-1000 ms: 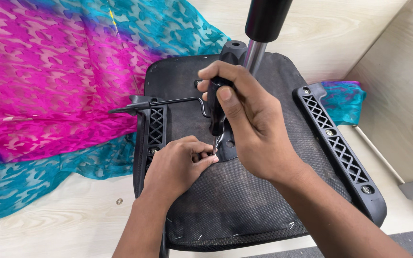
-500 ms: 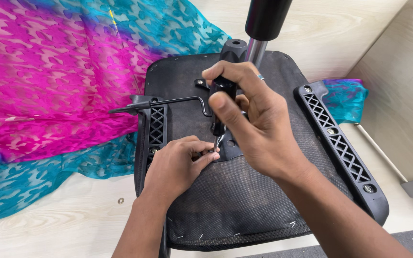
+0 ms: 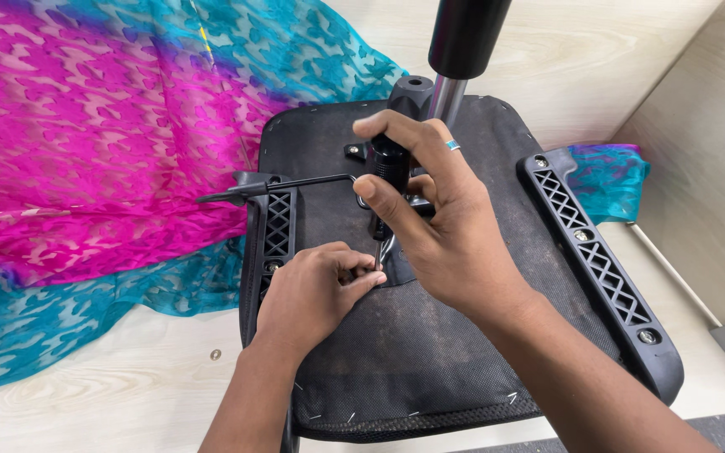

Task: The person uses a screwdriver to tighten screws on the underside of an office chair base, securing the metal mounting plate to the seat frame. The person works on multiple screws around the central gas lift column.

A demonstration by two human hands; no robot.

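Black-handled screwdriver stands upright in the right hand, fingers wrapped round it, over the upturned chair seat, while the left hand at seven o'clock pinches its tip, so a slip could jab those fingers.

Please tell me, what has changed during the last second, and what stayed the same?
The right hand turned a little around the black-handled screwdriver, thumb now across the handle; grip unchanged. The left hand kept pinching at the tip. The upturned black chair seat, its steel gas column and the pink-and-teal cloth did not move.
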